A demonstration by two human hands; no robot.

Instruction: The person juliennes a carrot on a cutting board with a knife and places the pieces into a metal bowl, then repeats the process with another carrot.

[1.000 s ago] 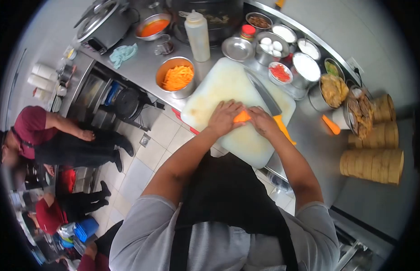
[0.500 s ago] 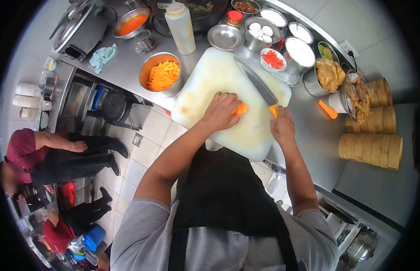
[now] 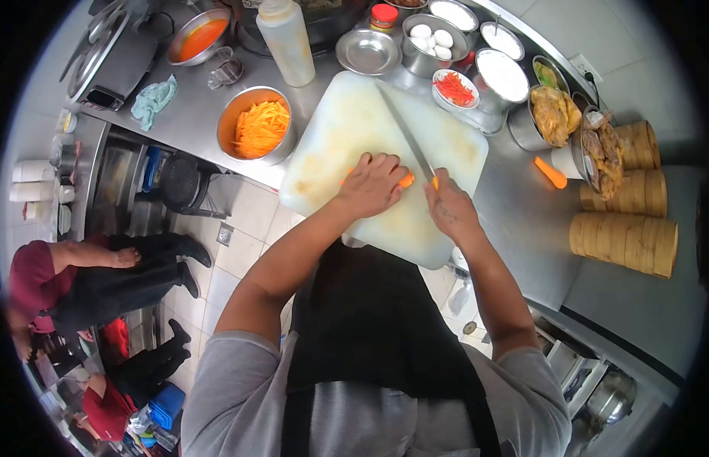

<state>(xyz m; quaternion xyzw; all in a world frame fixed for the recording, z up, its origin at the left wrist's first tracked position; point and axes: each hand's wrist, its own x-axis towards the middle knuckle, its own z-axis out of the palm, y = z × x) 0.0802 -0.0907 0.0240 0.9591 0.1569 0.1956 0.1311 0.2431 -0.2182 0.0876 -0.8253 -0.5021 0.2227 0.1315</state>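
On the white cutting board (image 3: 324, 141), my left hand (image 3: 372, 186) presses over a carrot piece (image 3: 407, 180). Orange shows at both sides of the hand, while the rest of the carrot is hidden beneath it. My right hand (image 3: 451, 207) grips the handle of a large kitchen knife (image 3: 409, 135). The blade points away from me, just right of the carrot, its edge seen almost from above. To the board's left stands a metal pot (image 3: 227, 129) full of orange carrot strips (image 3: 261, 128).
A squeeze bottle (image 3: 286, 46) and a metal plate (image 3: 368, 52) stand behind the board. A bowl of eggs (image 3: 432, 42) and a bowl of red strips (image 3: 455, 90) are farther right. A carrot (image 3: 550, 173) lies near bamboo steamers (image 3: 625, 242). Two people work at left.
My right hand has brought the knife left, closer to the carrot, and the blade has turned more upright. My left hand lies flatter over the carrot. The whole view has shifted slightly.
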